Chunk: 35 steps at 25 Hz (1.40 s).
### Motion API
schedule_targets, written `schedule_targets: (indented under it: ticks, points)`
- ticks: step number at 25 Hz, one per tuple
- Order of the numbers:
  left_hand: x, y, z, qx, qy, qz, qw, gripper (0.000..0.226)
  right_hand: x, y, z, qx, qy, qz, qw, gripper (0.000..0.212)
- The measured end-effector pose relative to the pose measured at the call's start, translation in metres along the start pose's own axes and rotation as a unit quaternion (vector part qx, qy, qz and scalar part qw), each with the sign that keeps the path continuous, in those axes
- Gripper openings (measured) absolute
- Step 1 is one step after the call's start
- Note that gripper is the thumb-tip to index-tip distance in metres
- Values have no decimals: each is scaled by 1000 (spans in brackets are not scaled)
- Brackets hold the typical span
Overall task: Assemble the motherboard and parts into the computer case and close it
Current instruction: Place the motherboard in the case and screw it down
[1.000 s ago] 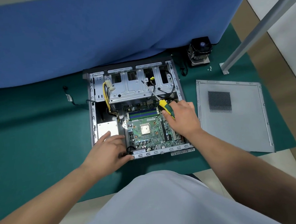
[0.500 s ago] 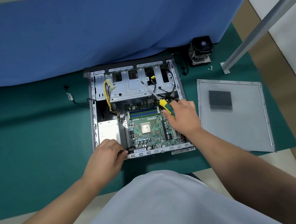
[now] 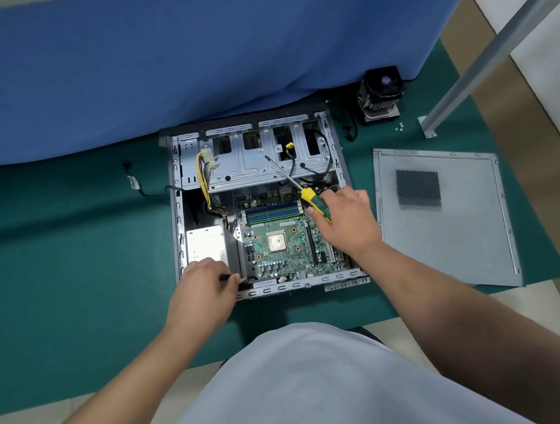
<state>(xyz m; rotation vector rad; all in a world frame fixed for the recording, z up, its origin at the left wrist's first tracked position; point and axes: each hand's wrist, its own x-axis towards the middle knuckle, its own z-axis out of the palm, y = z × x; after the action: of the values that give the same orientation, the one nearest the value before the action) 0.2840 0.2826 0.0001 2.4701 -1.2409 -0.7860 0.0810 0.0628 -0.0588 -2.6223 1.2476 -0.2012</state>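
An open grey computer case (image 3: pixel 179 217) lies flat on a green mat. The green motherboard (image 3: pixel 284 253) sits inside it, with a bare CPU at its middle. A silver power supply (image 3: pixel 205 243) occupies the case's near left corner. My right hand (image 3: pixel 347 219) grips a yellow-and-green screwdriver (image 3: pixel 314 203), whose shaft points up-left over the drive cage (image 3: pixel 253 164). My left hand (image 3: pixel 205 290) is at the case's near left corner and pinches a small dark cable end beside the power supply.
The grey side panel (image 3: pixel 467 228) lies flat to the right of the case. A black CPU cooler (image 3: pixel 379 96) stands at the back right, with small screws (image 3: pixel 399 127) near it. A loose cable (image 3: pixel 134 183) lies left of the case. A metal post (image 3: pixel 491 51) rises at right.
My left hand slid back from the power supply top to the case's near corner and curled its fingers onto a small dark cable end. The right hand barely moved.
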Motion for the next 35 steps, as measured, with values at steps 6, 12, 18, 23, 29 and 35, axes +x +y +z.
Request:
schedule_targets:
  ticks: [6,12,18,23,29,35]
  points:
    - [-14,-7,-11,139,-32,106,984,17,-1,0,1,-2,8,-6,1000,35]
    - [-5,10,-18,289,-83,169,939,22,0,1,3,-14,3,-9,1000,35]
    - [5,26,-6,106,-101,-18,989,40,0,1,4,-29,-8,-14,999,34]
    - [5,29,-1,5,-129,-67,989,51,0,-1,3,-32,-10,-13,999,32]
    - [7,5,-6,32,-173,44,984,28,-1,0,3,-42,-20,-11,999,32]
    - [21,-2,-7,72,-176,182,965,22,0,-1,3,-38,-24,-11,999,30]
